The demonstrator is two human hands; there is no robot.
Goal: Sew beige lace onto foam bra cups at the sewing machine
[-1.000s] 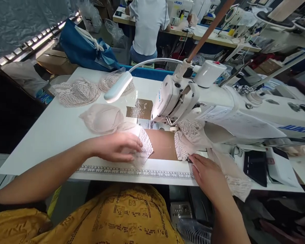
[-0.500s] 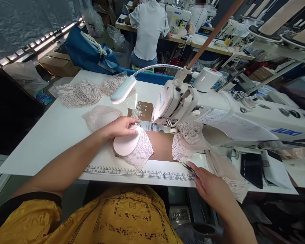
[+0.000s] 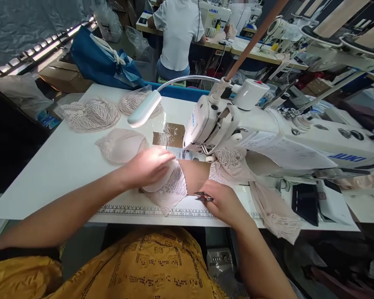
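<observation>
My left hand is closed over the upper edge of a pale bra cup, its fingers slightly blurred and curled. White lace spreads from the cup toward the right, its lower tip near the ruler strip. My right hand grips small thread snips, whose blades point left toward the lace without touching it. Just behind that hand, another lace piece lies beside the sewing machine. The machine's needle area is behind the cup.
Lace cups and a plain cup lie on the left of the white table. A lamp arches over it. At right are a dark phone-like object and hanging lace fabric. A person sits beyond.
My right hand has moved left with the snips, closer to the lace. My left hand has turned and curled further over the cup. The view has shifted slightly.
</observation>
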